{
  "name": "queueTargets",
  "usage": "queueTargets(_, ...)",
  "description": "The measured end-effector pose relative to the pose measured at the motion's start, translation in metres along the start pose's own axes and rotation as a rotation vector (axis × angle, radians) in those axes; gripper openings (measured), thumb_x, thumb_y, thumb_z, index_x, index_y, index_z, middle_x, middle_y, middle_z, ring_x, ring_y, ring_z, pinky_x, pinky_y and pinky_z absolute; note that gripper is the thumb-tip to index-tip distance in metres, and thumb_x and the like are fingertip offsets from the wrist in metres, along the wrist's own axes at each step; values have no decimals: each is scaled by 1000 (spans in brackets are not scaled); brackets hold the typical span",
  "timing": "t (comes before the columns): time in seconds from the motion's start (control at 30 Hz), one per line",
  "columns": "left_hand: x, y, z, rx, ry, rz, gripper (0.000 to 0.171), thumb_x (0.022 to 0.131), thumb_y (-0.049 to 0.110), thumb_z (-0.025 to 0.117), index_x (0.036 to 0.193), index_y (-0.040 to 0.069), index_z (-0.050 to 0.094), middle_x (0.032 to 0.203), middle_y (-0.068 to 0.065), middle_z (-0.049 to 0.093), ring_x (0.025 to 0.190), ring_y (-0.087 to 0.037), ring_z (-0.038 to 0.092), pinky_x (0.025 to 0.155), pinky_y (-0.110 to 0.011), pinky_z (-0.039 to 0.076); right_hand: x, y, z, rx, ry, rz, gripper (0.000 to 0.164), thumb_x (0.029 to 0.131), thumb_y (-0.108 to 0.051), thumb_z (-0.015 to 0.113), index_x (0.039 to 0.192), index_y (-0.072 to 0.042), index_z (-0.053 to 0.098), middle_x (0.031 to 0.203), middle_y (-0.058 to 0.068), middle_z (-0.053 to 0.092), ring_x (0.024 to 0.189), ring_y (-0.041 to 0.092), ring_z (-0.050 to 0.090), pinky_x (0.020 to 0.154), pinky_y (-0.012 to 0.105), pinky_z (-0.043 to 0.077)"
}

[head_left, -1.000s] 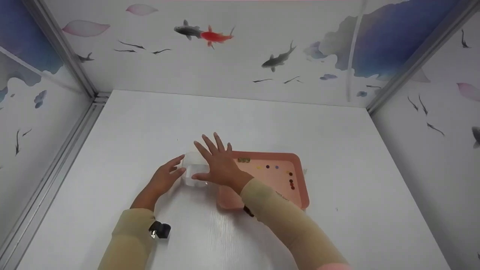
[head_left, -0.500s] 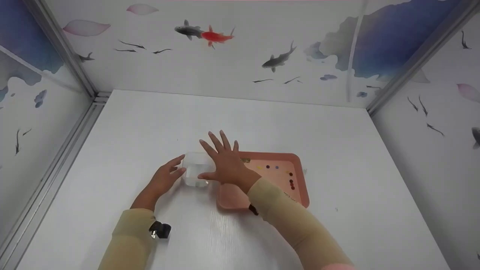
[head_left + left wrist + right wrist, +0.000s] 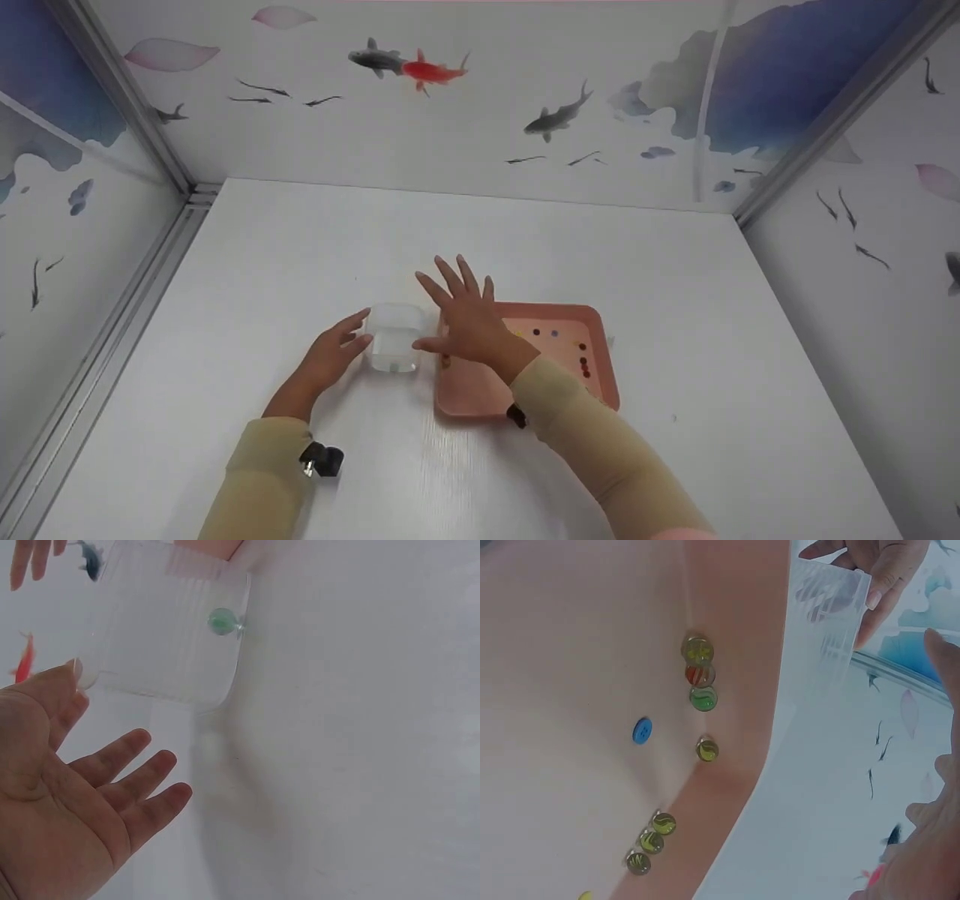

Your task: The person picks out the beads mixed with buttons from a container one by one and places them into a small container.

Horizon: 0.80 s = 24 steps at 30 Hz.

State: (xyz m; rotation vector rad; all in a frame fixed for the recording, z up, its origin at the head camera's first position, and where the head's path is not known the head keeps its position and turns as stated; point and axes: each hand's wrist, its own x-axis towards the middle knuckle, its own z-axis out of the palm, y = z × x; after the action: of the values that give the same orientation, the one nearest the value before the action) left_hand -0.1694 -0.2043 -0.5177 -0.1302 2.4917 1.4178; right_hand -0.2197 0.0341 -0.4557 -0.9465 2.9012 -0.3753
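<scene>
A clear plastic box (image 3: 395, 339) stands on the white table, just left of the pink tray (image 3: 480, 412). My left hand (image 3: 335, 352) is at the box's left side, fingers relaxed; in the left wrist view the thumb tip meets the box's upper edge. One green marble (image 3: 223, 621) shows through the box's wall. My right hand (image 3: 472, 322) is held over the tray's left part with its fingers spread, and holds nothing. In the right wrist view, several marbles (image 3: 698, 652) lie along the tray's edges, with a blue button (image 3: 642, 730) near them.
Small dark, red, blue and yellow buttons (image 3: 584, 367) lie in the tray's right part. White table (image 3: 712, 337) surrounds the tray and box. Walls printed with fish (image 3: 555, 121) enclose the table at the back and both sides.
My right hand has moved right and slightly away from me, off the box and over the tray, fingers still spread. The left hand and the box have stayed in place.
</scene>
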Motion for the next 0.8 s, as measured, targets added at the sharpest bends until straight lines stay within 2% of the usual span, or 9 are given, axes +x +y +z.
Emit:
queueTargets(0.37,0,-2,-1,-14,-5,3,55,103,31,47,153,20,28,155,-18,29,141,-41,29,110,-56,32,-6,11,-3,5,11,16,99,79,-66,66,156,-30,15,163,2,2,149,31,-8,111,68,9)
queueTargets(0.6,0,-4,-1,1,-10,7,56,103,33,47,154,18,28,154,-22,29,140,-42,29,110,-57,31,-10,19,-2,4,22,6,99,79,-67,65,156,-30,13,163,2,0,148,30,-10,110,70,7)
queueTargets(0.8,0,-3,-1,-12,-13,6,56,103,32,47,154,19,27,154,-22,29,141,-42,28,110,-57,31,-13,26,-3,35,53,-1,98,80,-63,68,156,-27,17,163,2,5,149,29,-4,111,68,9)
